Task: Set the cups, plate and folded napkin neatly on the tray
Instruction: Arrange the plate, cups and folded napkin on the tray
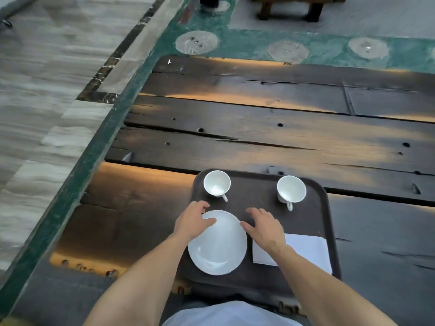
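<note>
A dark brown tray point(255, 191) lies on the wooden table in front of me. Two white cups stand upright at its far corners, the left cup point(217, 184) and the right cup point(291, 189), handles pointing towards me. A white plate point(219, 248) rests on the tray's near left part. My left hand point(191, 220) holds the plate's far left rim, thumb on top and fingers curled past the edge. My right hand point(262, 225) is spread over the tray, its thumb touching the plate's right rim. A folded white napkin point(306, 250) lies on the near right, partly under my right wrist.
The dark plank table point(259, 137) stretches away beyond the tray, with cracks and small holes. Its left edge drops to a green patterned carpet point(94, 161) and a pale floor. Dark wooden furniture legs point(289, 10) stand at the far top.
</note>
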Motion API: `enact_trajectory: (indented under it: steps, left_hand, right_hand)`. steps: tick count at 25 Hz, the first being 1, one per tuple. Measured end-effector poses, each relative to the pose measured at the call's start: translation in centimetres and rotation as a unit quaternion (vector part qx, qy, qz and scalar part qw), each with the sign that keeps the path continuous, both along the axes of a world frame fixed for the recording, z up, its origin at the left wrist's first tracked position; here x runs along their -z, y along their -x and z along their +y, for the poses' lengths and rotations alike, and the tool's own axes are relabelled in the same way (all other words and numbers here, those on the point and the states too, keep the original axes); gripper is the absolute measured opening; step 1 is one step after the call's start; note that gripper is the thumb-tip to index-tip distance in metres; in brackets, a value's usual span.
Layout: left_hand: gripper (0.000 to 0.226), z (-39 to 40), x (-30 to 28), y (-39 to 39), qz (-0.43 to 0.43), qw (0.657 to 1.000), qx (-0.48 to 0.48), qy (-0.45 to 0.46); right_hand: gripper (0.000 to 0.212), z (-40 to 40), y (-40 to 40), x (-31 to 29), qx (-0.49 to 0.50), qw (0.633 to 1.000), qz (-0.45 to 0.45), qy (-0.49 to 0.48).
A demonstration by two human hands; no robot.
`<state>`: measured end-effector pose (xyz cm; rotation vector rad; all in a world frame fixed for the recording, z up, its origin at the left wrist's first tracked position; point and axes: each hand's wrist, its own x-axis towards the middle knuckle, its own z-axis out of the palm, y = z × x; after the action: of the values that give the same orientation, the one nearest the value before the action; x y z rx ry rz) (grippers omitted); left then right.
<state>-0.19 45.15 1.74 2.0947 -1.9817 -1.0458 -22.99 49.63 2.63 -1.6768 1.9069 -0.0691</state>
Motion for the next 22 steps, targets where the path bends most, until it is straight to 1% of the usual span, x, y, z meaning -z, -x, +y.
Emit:
enact_trajectory:
  steps: [5,8,12,14,17,22]
  left_hand:
    - [0.064,-3.2,-0.1,-2.9,0.014,1.0,0.011,-0.002]
    - [0.077,-4.5,-0.1,-3.0,0.031,0.999,0.016,0.001]
    - [0.087,-6.4,-0.3,-2.0,0.067,0.998,0.01,0.016]
    - [0.087,-7.1,-0.4,-1.7,0.089,0.996,-0.003,0.004]
    - [0.078,-7.6,-0.1,-1.3,0.116,0.993,-0.004,-0.006]
    - [0.074,-8.1,0.5,-1.2,0.174,0.984,-0.02,-0.035]
  right_hand:
    - [0.05,-3.7,-3.1,-0.8,0.036,0.999,-0.016,0.013]
    - [0.051,-5.9,-3.8,-1.4,0.031,0.999,0.001,0.034]
    - [0.062,-9.4,-3.8,-1.8,0.023,0.999,-0.021,0.029]
    - [0.069,-10.6,-3.8,-1.7,0.015,0.999,-0.049,0.007]
    - [0.076,-11.4,-3.8,-1.1,-0.006,0.998,-0.062,-0.009]
    - [0.076,-11.6,-3.9,-0.4,-0.003,0.995,-0.095,0.001]
